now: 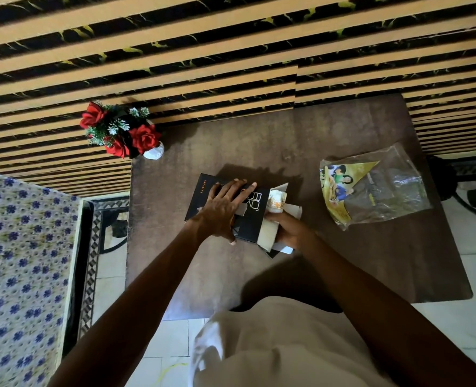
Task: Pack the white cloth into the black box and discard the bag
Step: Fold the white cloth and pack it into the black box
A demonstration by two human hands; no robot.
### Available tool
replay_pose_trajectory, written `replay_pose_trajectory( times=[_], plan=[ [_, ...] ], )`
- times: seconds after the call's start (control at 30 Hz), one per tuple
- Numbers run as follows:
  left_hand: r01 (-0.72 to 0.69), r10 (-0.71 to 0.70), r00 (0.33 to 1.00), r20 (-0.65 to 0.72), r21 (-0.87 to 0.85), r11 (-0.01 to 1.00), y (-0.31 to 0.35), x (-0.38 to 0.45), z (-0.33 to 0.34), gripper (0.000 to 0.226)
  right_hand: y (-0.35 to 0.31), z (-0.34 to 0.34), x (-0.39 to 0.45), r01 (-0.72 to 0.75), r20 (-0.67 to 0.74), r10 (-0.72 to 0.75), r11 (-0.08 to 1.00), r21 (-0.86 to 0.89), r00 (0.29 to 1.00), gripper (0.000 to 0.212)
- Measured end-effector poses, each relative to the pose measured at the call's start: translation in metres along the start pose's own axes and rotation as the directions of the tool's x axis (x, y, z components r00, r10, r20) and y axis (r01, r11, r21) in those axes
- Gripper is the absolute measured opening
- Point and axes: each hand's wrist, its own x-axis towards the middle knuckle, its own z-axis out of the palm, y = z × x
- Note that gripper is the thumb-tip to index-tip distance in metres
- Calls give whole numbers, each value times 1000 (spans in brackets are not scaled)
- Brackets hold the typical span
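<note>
A brown desk point(329, 129) is carrying everything here, its far edge sitting against a wall of tan and black slats point(175, 51). Beside the desk's left edge, a bed cover point(16, 261) printed with blue flowers is lying. At the desk's far left corner a white vase of red roses point(125, 132) is standing. Toward the right edge, well apart from the box, the clear plastic bag point(376, 185) is lying flat and empty-looking, showing a yellow-green printed insert with cartoon figures; its writing is too small to read. Near the middle of the desk the black box point(228, 208) is lying on its side, showing the word "INFINITY" in small orange letters along its left end and large pale letters partly hidden by fingers, so they cannot be read. The left hand point(223, 210) is pressing flat on top of the box, fingers spread, its grip open. At the box's right, open end, where pale flaps are standing out, the right hand point(287, 227) is closing its grip on the white cloth point(277, 201), which is sitting bunched in the opening and showing a faint yellow pattern.
</note>
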Motion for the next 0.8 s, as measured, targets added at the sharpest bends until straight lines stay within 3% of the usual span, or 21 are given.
replay_pose_trajectory(
  times=[0.07, 0.13, 0.2, 0.43, 0.57, 0.8],
  plan=[
    [0, 0, 1000, 5, -10, 1000, 0, 0, 0, 155, 3, 7, 3, -10, 28, 9, 1000, 16, 1000, 26],
    [1, -1, 1000, 9, -17, 1000, 0, -1, 0, 155, 4, 10, 7, -3, -2, 3, 1000, -19, 1000, 55],
    [-2, 2, 1000, 7, -17, 1000, -1, -1, 0, 154, 12, -5, 29, 9, -6, -9, 999, -51, 1000, 67],
    [-9, 9, 1000, -11, -18, 1000, -2, -3, 1, 151, -2, 5, -4, -48, 16, 49, 997, -53, 999, 35],
    [-8, 8, 1000, -5, -19, 1000, -2, -1, 2, 151, 0, 5, -8, -12, 42, 17, 992, -122, 999, 46],
    [-4, 4, 1000, 0, -5, 1000, -1, -3, 2, 152, 17, 10, 2, 148, -112, -184, 950, -274, 977, 61]
  ],
)
